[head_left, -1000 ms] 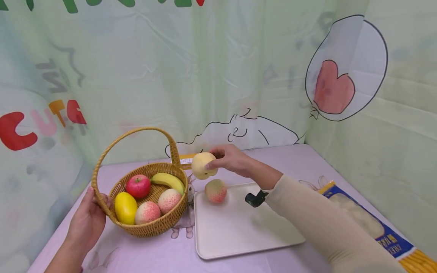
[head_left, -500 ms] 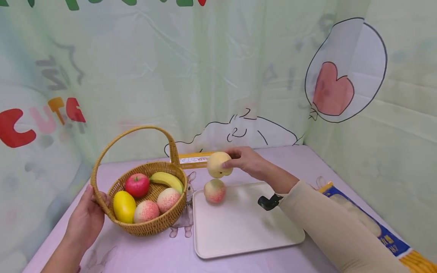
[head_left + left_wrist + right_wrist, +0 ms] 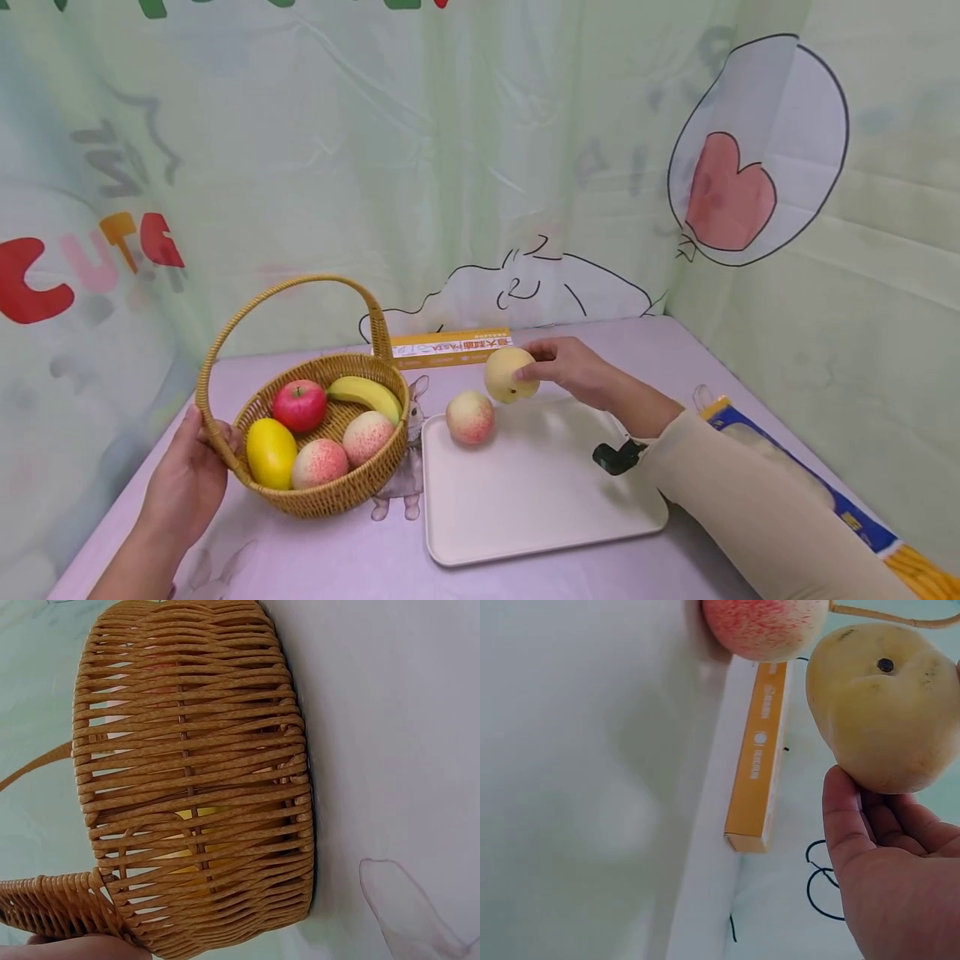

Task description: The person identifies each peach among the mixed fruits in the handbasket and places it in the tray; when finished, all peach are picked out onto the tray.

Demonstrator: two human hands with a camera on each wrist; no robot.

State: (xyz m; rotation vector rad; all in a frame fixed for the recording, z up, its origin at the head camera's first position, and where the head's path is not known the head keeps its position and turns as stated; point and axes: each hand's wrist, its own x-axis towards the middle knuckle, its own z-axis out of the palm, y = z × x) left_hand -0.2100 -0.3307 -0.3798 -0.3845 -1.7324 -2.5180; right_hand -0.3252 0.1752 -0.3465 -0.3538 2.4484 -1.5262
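Note:
My right hand (image 3: 573, 371) pinches a pale yellow pear (image 3: 511, 375) by its side, above the far edge of a white tray (image 3: 547, 500). In the right wrist view the pear (image 3: 889, 709) shows a dark spot and rests on the thumb and fingertips. A pink-speckled peach (image 3: 470, 417) lies on the tray's far left corner. My left hand (image 3: 187, 479) grips the wicker basket (image 3: 330, 500) where its handle meets the rim. Inside the basket are a red apple (image 3: 300, 406), a banana (image 3: 367, 395), a yellow mango (image 3: 272, 454) and two peaches (image 3: 320, 464).
An orange-and-white pasta box (image 3: 450, 348) lies behind the tray, at the foot of the curtain (image 3: 480, 167). To the right a blue package (image 3: 795, 467) lies on the pink tablecloth (image 3: 360, 558). The basket's tall handle (image 3: 285, 287) arches above the fruit.
My right hand has moved to the right and slightly down with the pear, from near the basket's rim to the tray's far edge, uncovering the pasta box. The left hand keeps its grip.

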